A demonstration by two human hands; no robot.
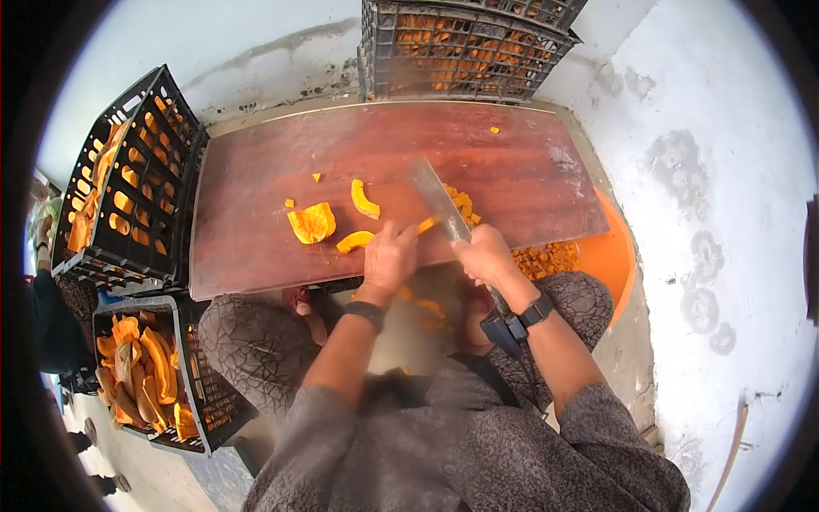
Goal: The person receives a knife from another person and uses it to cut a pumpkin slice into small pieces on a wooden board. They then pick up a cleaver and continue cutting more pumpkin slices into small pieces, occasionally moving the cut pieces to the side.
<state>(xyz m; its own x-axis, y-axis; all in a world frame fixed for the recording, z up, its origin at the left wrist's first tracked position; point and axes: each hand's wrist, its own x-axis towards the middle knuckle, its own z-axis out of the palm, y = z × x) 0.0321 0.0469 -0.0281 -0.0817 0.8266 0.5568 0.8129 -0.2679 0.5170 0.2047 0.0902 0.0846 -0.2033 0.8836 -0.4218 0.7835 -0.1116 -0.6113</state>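
My right hand [487, 254] is wrapped round the handle of a cleaver [439, 198], its broad blade angled up and away over the red-brown board [264, 179]. Close by on the left, my left hand [392, 256] is closed on a strip of pumpkin [426, 224] whose end reaches the blade. Diced pumpkin [461, 205] lies heaped just beyond the blade. Left of my left hand rest a curved pumpkin slice [354, 242], another slice [365, 200] and a larger pumpkin chunk [311, 223]. My left fingertips are partly hidden.
An orange tub [610, 256] with pumpkin cubes sits below the board's right edge. Black crates of pumpkin stand at the left [128, 192], lower left [183, 375] and behind the board [465, 55]. A white wall [708, 188] bounds the right; another person [60, 316] is far left.
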